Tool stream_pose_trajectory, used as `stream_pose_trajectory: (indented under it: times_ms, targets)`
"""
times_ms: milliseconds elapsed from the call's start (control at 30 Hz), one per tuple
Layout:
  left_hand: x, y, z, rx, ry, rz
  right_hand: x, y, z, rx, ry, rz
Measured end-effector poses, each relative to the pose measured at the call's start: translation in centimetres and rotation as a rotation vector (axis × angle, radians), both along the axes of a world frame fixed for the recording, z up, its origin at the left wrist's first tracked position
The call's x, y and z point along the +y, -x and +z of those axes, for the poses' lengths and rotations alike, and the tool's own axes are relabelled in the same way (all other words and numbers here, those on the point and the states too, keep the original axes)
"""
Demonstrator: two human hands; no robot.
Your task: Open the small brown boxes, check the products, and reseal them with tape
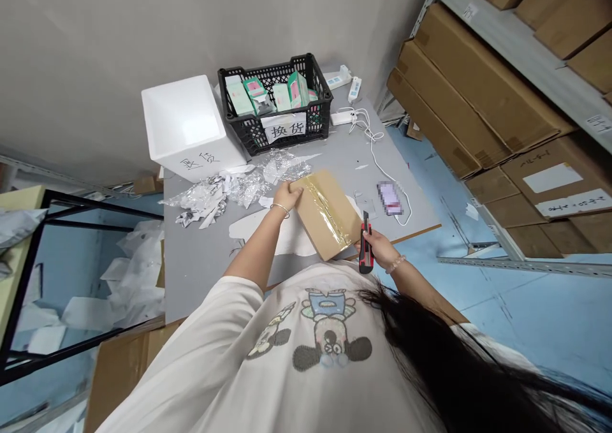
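Note:
My left hand [288, 198] rests on the near-left edge of a brown cardboard box [326, 216], whose top has a strip of clear packing tape. My right hand [379, 248] grips a red and black box cutter [366, 247], its blade pointing upward. The cutter sits beside the box's right corner. The box lies on a sheet of white paper on the table.
The grey table [201, 280] holds crumpled plastic and paper [205, 200], a white foam box [184, 124], a black crate [275, 104] of mint-green cartons, and a blurred phone [389, 198] with a white cable. Cartons fill metal shelves [482, 95] on the right.

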State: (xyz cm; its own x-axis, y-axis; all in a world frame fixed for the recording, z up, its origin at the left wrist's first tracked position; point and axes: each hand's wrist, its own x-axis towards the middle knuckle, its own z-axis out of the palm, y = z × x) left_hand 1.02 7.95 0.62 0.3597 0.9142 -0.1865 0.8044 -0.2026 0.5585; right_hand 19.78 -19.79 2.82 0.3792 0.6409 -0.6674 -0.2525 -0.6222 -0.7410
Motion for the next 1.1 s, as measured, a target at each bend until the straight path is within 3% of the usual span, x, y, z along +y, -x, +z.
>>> stream_pose_trajectory:
  times_ms: [167, 267, 400, 533, 633, 733, 833, 967, 1100]
  targets:
    - [-3.2, 4.5, 1.2, 0.166, -0.018, 0.101, 4.8, -3.9, 0.2, -0.135, -0.119, -0.139]
    - [-7.2, 6.6, 1.7, 0.233, 0.049, 0.1, 8.5, -6.3, 0.2, -0.233, -0.161, -0.088]
    - [-12.4, 7.8, 1.1, 0.265, 0.098, 0.099, 12.6, -7.4, 0.1, -0.233, -0.211, 0.034]
    - [-14.4, 8.3, 0.5, 0.26, 0.139, 0.11, 14.0, -8.5, 0.2, -0.027, -0.233, 0.019]
    - [-14.4, 8.2, 0.9, 0.263, 0.037, 0.125, 13.1, -10.3, 0.2, 0.016, -0.198, 0.024]
    - [-14.4, 6.7, 1.7, 0.306, -0.168, 0.1, 11.8, -11.7, 0.1, -0.064, -0.107, 0.09]
    - [-14.7, 3.5, 2.1, 0.333, -0.236, -0.031, 11.0, -11.8, -0.3, -0.084, -0.042, 0.183]
    - [-14.7, -1.9, 1.0, 0.315, -0.258, -0.219, 11.2, -10.9, -0.9, -0.084, -0.027, 0.263]
    - [-14.4, -4.7, -0.6, 0.344, -0.286, -0.227, 12.3, -10.7, -1.5, -0.094, -0.038, 0.274]
